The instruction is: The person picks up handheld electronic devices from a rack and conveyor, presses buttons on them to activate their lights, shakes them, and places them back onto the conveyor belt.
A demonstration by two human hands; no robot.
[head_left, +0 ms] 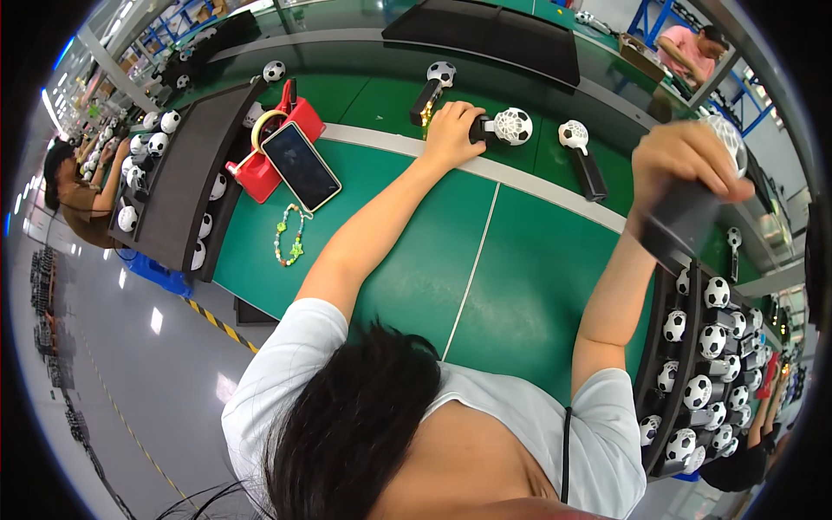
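Note:
My left hand (455, 137) rests at the far edge of the green table, its fingers closed round the dark handle of a handheld device with a soccer-ball head (513, 126). The white-and-black ball points right. Raised on the right, my right hand (689, 165) grips a second ball-headed device by its black handle (680, 221); motion blurs both. Its white ball (728, 146) shows partly beyond my fingers. Between my hands lies another such device (585, 160), ball away from me. Beyond my left hand is one more (427, 94), its ball at the far end.
A phone (302, 166) leans on a red tape dispenser (299, 121), near a beaded bracelet (290, 238). Black racks of ball-headed devices flank me at left (178, 186) and right (685, 347). A dark tray (485, 39) lies beyond. Other people sit left, far right and lower right.

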